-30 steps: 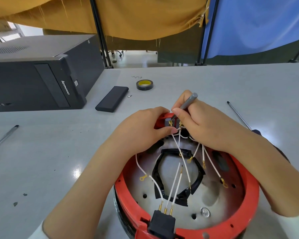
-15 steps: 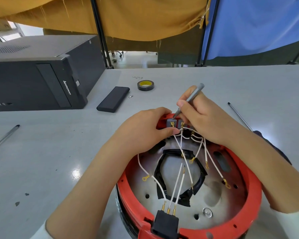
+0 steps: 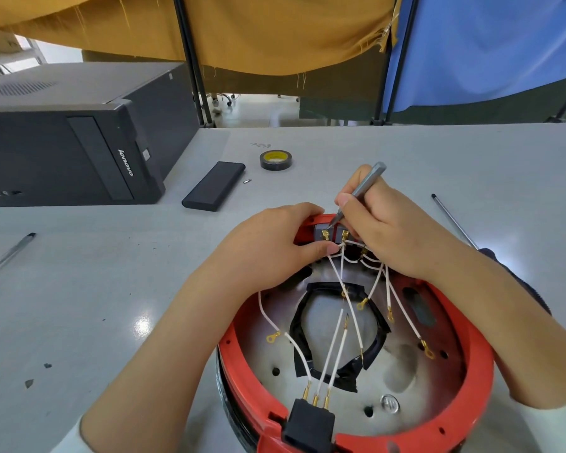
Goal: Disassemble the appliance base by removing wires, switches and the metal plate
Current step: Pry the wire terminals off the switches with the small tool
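Base (image 3: pixel 471 403): red-rimmed round shell, open side up, on the grey surface (image 3: pixel 111 289) at the near edge of view.
Plate (image 3: pixel 402 364): metal, inside the base, with a ring of black tape (image 3: pixel 303 325) stuck on it.
Wires (image 3: pixel 347 295): white, gold-tipped; several run loose over the plate from the far rim of the base, three enter a black plug (image 3: pixel 309 426) at its near rim.
Switches (image 3: pixel 332 233): grey blocks with gold terminals, seated at the far rim of the base.
Left hand (image 3: pixel 275 243): grasping the far rim of the base, thumb pressed just beside the switches.
Right hand (image 3: pixel 389 230): grasping a grey tool (image 3: pixel 361 191) like a pen, tip set between the two switches.
Tape roll (image 3: pixel 275 159), black slab (image 3: pixel 214 190): beyond the base.
Computer case (image 3: pixel 72 135): far left of the base.
Long screwdriver (image 3: pixel 451 220): right of the base, partly hidden by the right arm.
Pen (image 3: pixel 9 258): well left of the base.
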`<state>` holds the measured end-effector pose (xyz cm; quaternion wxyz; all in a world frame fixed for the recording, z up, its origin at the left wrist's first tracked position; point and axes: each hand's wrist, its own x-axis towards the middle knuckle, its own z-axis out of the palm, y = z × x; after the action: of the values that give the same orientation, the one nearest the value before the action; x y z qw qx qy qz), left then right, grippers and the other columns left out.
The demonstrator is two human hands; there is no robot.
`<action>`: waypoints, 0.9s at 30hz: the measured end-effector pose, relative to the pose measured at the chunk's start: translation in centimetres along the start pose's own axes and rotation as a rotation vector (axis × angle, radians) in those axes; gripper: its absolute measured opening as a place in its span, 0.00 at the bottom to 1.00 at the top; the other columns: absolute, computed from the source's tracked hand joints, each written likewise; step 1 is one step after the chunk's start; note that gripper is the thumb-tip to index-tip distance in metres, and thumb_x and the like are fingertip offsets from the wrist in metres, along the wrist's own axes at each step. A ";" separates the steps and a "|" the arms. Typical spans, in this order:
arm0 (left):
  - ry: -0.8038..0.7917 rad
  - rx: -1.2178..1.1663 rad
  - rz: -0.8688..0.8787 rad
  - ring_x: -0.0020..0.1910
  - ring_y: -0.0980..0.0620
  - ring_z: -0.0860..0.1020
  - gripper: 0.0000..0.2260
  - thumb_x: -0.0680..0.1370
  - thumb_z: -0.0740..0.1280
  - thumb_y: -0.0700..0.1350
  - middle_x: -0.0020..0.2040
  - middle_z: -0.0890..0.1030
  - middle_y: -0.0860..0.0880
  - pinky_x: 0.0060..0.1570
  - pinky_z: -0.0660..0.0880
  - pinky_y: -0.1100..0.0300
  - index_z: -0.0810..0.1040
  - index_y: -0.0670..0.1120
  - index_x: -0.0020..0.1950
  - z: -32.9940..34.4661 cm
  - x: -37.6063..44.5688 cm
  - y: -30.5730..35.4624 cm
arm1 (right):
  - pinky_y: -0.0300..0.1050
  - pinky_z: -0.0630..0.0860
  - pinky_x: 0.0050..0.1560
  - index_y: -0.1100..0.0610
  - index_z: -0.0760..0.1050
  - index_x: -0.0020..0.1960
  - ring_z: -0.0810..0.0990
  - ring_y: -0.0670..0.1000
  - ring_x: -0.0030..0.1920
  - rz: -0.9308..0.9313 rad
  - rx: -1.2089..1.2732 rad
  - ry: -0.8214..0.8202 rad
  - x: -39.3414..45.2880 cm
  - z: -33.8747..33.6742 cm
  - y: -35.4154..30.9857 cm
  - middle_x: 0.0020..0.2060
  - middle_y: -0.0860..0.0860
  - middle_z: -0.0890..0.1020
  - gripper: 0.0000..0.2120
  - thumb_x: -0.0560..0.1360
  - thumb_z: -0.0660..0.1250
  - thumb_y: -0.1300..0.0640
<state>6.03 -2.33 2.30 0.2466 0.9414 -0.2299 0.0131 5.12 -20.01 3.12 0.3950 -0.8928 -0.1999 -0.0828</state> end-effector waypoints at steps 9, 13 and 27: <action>-0.023 -0.036 -0.023 0.57 0.54 0.75 0.24 0.73 0.65 0.61 0.59 0.78 0.56 0.57 0.71 0.56 0.69 0.56 0.67 -0.1 0.0 -0.2 | 0.43 0.66 0.34 0.51 0.64 0.44 0.67 0.42 0.25 0.169 0.172 -0.071 1.7 -0.2 0.2 0.28 0.47 0.72 0.07 0.81 0.54 0.52; -0.009 -0.024 -0.012 0.56 0.54 0.75 0.23 0.74 0.65 0.60 0.58 0.78 0.56 0.55 0.72 0.56 0.70 0.56 0.67 -0.1 0.0 -0.2 | 0.42 0.66 0.34 0.48 0.65 0.42 0.68 0.40 0.25 0.103 0.120 0.007 0.9 0.1 0.4 0.27 0.45 0.73 0.08 0.80 0.55 0.51; -0.012 -0.021 -0.016 0.56 0.54 0.75 0.22 0.74 0.65 0.60 0.58 0.78 0.55 0.56 0.72 0.54 0.70 0.55 0.66 0.0 0.2 -0.3 | 0.41 0.67 0.32 0.49 0.64 0.43 0.67 0.42 0.26 0.170 0.127 -0.061 2.1 -0.2 0.4 0.24 0.43 0.71 0.07 0.80 0.55 0.51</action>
<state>6.28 -2.22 2.17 0.2551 0.9407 -0.2238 0.0029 7.22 -19.83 3.64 0.4502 -0.8818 -0.1404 -0.0088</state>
